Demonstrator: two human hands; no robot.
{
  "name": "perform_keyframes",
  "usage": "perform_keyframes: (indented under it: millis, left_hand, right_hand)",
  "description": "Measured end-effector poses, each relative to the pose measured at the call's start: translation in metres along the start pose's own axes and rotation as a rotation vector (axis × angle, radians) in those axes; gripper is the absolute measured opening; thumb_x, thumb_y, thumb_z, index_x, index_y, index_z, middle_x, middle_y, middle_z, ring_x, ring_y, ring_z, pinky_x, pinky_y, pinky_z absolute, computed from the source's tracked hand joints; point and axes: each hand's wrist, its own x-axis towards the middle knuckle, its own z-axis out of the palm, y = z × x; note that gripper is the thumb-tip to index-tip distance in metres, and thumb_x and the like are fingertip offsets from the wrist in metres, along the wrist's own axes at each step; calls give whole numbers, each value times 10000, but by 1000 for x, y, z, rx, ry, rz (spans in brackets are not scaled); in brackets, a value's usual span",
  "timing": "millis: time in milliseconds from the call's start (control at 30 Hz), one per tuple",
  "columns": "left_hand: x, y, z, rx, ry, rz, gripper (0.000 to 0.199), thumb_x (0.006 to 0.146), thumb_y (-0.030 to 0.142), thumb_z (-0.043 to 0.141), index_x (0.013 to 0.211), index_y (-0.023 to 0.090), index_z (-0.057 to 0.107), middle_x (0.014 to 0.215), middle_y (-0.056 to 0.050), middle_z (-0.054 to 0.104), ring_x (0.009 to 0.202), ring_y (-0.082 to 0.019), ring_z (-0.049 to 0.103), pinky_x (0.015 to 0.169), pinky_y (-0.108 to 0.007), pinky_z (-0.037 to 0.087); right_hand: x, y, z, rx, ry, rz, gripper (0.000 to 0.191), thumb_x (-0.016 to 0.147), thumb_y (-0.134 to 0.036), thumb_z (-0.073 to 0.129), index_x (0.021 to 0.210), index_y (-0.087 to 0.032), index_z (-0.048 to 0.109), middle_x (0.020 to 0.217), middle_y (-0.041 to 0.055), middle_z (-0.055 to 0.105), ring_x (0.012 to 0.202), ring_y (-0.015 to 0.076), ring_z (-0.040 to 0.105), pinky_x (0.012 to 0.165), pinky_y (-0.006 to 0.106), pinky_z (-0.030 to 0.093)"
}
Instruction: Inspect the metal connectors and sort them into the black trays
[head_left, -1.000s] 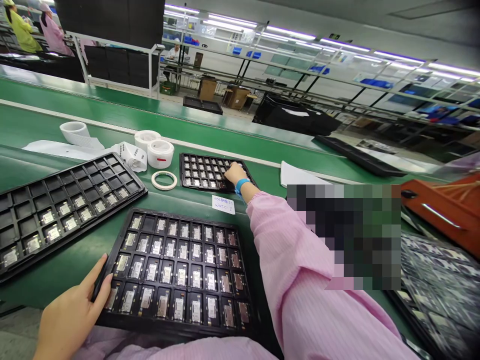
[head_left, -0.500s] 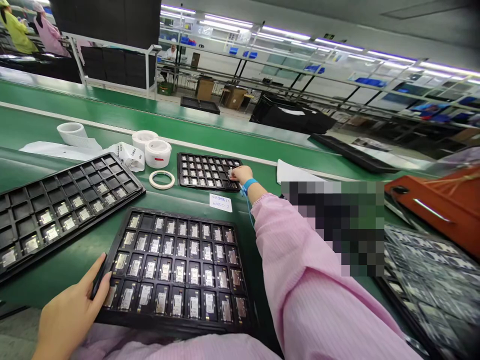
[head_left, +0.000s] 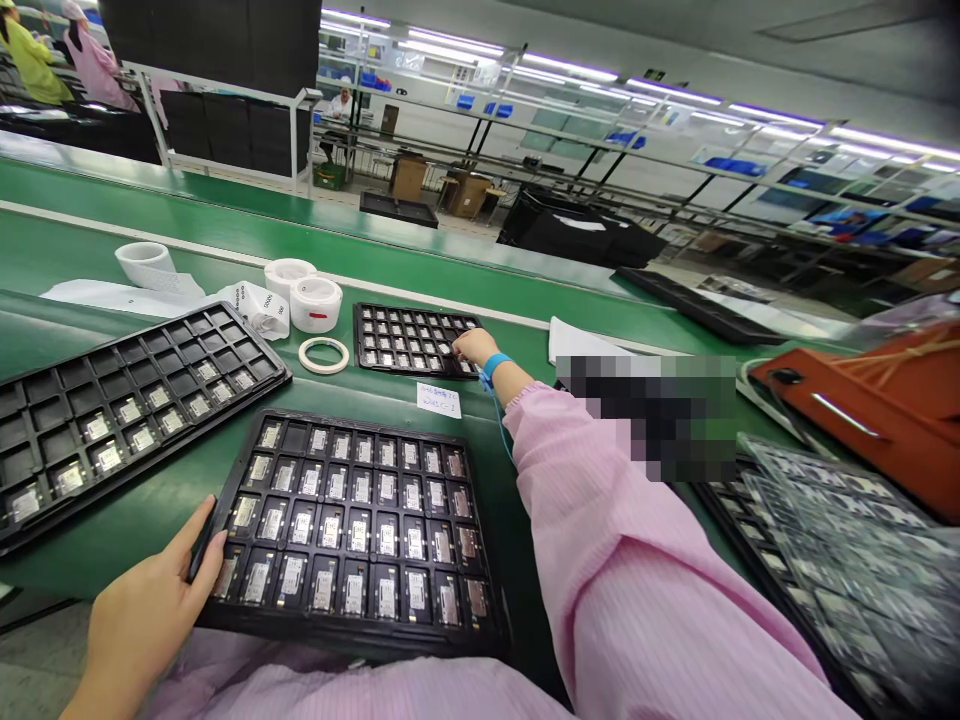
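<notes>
My left hand grips the left edge of a black compartment tray at the front, with thumb and fingers on its rim. Nearly every compartment there holds a small silver and black part; one in the back row is bare. My right hand, a blue band at its wrist, reaches over the right end of a smaller black tray farther back. Its fingers are pinched together; anything between them is too small to make out. A white handwritten note lies between both trays.
Another black tray, partly filled, lies at the left. White label rolls and a tape ring stand behind it. At the right are clear plastic trays and an orange object. A green conveyor runs behind. People work far off.
My right hand has shifted slightly left over the small tray, and its fingers reach lower into the compartments. My left hand keeps its hold. The view has moved slightly.
</notes>
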Motion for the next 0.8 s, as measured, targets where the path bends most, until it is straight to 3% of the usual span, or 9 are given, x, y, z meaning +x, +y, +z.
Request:
perform_keyframes:
  millis: [167,333,567,700,800]
  left_hand:
    - [-3,2,-2,-33,99,64,594,1001,509,284,1503,249,468,674,-22,674,652,-228,651,550,-278,321]
    - [-3,5,-7,-39,67,58,591,999,512,280,1494,260,481,684,-29,684,707,-258,674,556,-288,345]
    - [-2,5,-8,-30,73,84,574,1006,493,288,1493,263,486,799,-60,737,799,-291,701,597,-299,379]
    - [0,5,-5,-2,100,97,561,1014,477,288,1488,260,494,806,-70,740,792,-285,705,588,-288,371]
    - [-2,5,-9,31,109,104,570,1012,493,288,1484,254,502,809,-84,739,788,-292,702,594,-293,357]
  right_hand:
    - [-21,-2,-2,-20,-131,15,327,982,-348,629,1253,-165,610,1231,95,632,1023,220,656,858,418,581]
    - [-48,-7,-5,-46,-152,-25,341,982,-351,628,1266,-163,602,1235,96,629,1024,221,656,855,419,582]
    - [-100,-37,-36,-176,-157,-164,308,982,-345,631,1223,-153,619,1173,84,651,964,201,669,815,392,591]
    - [-169,-54,-69,-238,-86,-381,285,984,-265,608,1244,-154,639,1101,79,701,953,225,682,893,401,558]
    - [-256,-24,-92,-258,-18,-553,375,950,-309,628,1323,-263,632,1140,68,718,1072,288,657,1000,443,490]
